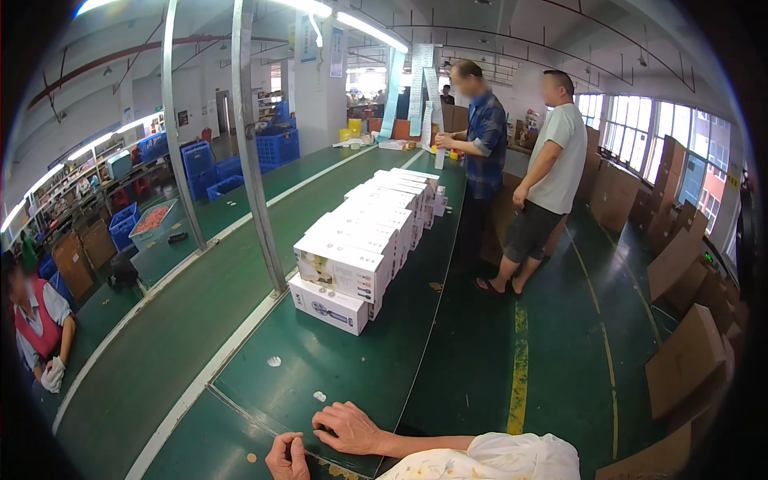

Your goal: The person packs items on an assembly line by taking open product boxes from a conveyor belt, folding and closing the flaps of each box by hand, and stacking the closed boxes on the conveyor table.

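Observation:
My right hand (350, 428) rests on the green tabletop (264, 400) near its right edge, palm down, fingers apart and slightly bent, with nothing seen in them. Just beside it, at the lower edge, my left hand (286, 458) is closed, its thumb against curled fingers. Whether anything is inside that hand is hidden. Ahead of both stands a long double-layer stack of white printed boxes (340, 264), out of reach of the fingers. A lower box (328, 306) carries a picture of a handheld device. A small whitish scrap (320, 396) lies in front of my right fingers.
A metal post (260, 160) rises left of the boxes, beside a green conveyor belt (200, 320). Two people (478, 132) stand along the right side farther off. A seated person (40, 320) is at far left. Flattened cartons (688, 360) lean at right.

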Tool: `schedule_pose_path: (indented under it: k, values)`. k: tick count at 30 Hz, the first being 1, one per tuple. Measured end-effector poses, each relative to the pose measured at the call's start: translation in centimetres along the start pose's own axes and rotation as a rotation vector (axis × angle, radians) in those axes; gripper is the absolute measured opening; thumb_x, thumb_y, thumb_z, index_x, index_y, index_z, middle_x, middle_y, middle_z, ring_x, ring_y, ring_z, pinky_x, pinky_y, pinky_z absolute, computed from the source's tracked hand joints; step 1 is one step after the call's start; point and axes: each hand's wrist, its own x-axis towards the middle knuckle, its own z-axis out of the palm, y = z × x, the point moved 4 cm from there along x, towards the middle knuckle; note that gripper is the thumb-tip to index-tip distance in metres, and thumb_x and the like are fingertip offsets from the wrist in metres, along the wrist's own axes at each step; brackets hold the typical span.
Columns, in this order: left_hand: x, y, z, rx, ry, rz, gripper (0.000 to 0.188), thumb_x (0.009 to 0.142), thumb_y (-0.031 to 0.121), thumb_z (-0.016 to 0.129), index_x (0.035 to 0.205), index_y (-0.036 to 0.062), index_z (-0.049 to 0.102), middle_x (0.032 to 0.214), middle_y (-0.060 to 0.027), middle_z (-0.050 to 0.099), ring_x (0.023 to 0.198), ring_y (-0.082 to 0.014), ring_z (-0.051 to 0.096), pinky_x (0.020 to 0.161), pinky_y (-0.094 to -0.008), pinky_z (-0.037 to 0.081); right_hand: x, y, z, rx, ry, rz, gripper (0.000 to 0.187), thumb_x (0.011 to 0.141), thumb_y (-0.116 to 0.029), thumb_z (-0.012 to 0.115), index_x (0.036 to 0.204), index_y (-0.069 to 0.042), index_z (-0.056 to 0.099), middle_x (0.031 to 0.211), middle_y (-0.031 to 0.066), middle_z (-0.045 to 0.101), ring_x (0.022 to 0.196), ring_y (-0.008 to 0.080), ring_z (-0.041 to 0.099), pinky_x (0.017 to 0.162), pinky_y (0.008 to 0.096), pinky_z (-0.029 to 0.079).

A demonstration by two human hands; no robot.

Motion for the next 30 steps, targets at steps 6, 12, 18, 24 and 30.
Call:
schedule_pose_path:
  k: [6, 12, 18, 24, 30]
  values:
    - [-0.3, -0.2, 0.0, -0.009, 0.006, -0.025, 0.018, 0.102, 0.011, 0.059, 0.112, 0.0001, 0.068, 0.090, -0.0088, 0.066, 0.078, -0.0158, 0.057, 0.073, -0.0301, 0.049, -0.1, 0.0, 0.4, 0.023, 0.038, -0.038, 0.015, 0.088, -0.021, 0.067, 0.095, -0.011, 0.058, 0.086, 0.0056, 0.057, 0.086, 0.0258, 0.058, 0.078, 0.0397, 0.042]
    - [-0.2, -0.5, 0.2, 0.023, 0.021, 0.039, 0.017, 0.102, 0.011, 0.059, 0.111, -0.0005, 0.069, 0.089, -0.0092, 0.066, 0.078, -0.0161, 0.057, 0.072, -0.0305, 0.050, -0.4, 0.2, 0.3, 0.034, 0.045, -0.019, 0.013, 0.089, -0.019, 0.067, 0.094, -0.011, 0.059, 0.086, 0.0052, 0.057, 0.084, 0.0250, 0.057, 0.078, 0.0379, 0.041]
    - [-0.3, 0.7, 0.1, 0.033, 0.016, 0.025, 0.017, 0.102, 0.009, 0.059, 0.111, -0.0015, 0.068, 0.093, -0.0126, 0.068, 0.082, -0.0191, 0.061, 0.076, -0.0315, 0.051, -0.3, 0.3, 0.5, 0.030, 0.042, -0.021, 0.012, 0.089, -0.018, 0.068, 0.094, -0.010, 0.060, 0.086, 0.0046, 0.058, 0.084, 0.0237, 0.057, 0.079, 0.0364, 0.041]
    - [-0.3, 0.1, 0.0, 0.027, 0.006, 0.019, 0.017, 0.101, 0.009, 0.059, 0.111, -0.0021, 0.068, 0.094, -0.0126, 0.069, 0.084, -0.0196, 0.062, 0.078, -0.0321, 0.051, -0.3, 0.4, 0.7, 0.020, 0.035, -0.020, 0.014, 0.090, -0.021, 0.067, 0.096, -0.011, 0.060, 0.086, 0.0052, 0.058, 0.085, 0.0244, 0.057, 0.078, 0.0381, 0.041]
    - [-0.3, 0.1, -0.1, 0.056, 0.003, 0.045, 0.017, 0.101, 0.009, 0.059, 0.111, -0.0019, 0.068, 0.095, -0.0135, 0.069, 0.086, -0.0206, 0.063, 0.080, -0.0325, 0.051, -0.3, 0.3, 0.6, 0.010, 0.031, -0.020, 0.015, 0.090, -0.022, 0.068, 0.096, -0.011, 0.060, 0.085, 0.0053, 0.058, 0.085, 0.0251, 0.057, 0.077, 0.0387, 0.041]
